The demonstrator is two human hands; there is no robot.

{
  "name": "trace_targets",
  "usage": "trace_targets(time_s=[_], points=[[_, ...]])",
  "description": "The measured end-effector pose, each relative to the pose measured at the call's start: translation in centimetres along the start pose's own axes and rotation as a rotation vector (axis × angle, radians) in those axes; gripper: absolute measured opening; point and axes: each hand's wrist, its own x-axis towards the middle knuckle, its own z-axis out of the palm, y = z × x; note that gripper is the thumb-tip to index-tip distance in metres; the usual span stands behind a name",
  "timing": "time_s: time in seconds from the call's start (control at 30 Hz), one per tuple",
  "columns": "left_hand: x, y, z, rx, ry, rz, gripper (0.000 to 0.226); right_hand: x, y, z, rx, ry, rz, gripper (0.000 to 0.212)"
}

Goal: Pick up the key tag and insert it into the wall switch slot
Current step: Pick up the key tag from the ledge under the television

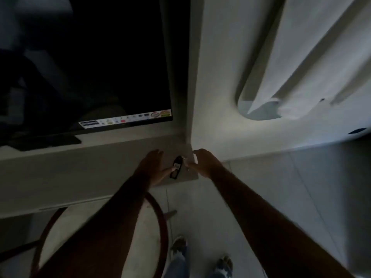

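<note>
The key tag (175, 167) is a dark, oblong fob with a small pale label, lying on the right end of a grey ledge (80, 173) in a dim room. My left hand (154, 167) rests on the ledge just left of it, fingers spread, thumb tip touching the tag's left edge. My right hand (202, 161) hovers just right of the tag with fingers curled, pinching something small and pale at the tag's upper end, likely its ring or key. The wall switch slot is not in view.
A dark TV screen (90, 67) with stickers stands on the ledge at the left. White wall (216, 77) and a pale curved fixture (291, 67) fill the right. A round table with red rim (160, 227) sits below my left arm; my feet stand on tiled floor.
</note>
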Motion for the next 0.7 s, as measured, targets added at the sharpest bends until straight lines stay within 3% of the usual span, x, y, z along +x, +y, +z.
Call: trace_targets(time_s=[0.2, 0.3, 0.5, 0.7], points=[[-1.5, -3.9, 2.9, 0.026, -0.137, -0.088, 0.094, 2.2, -3.2, 4.0, 0.040, 0.018, -0.009, 0.063], [-1.5, -4.7, 3.8, 0.060, -0.111, -0.063, 0.094, 3.2, -3.9, 5.0, 0.039, 0.076, 0.040, 0.064], [-1.1, -5.2, 4.4, 0.044, -0.090, -0.047, 0.096, 4.5, -4.6, 5.5, 0.017, 0.129, 0.132, 0.039], [-0.9, -5.5, 4.5, 0.012, -0.098, -0.052, 0.093, 4.5, -4.5, 5.8, 0.155, 0.191, 0.205, 0.018]])
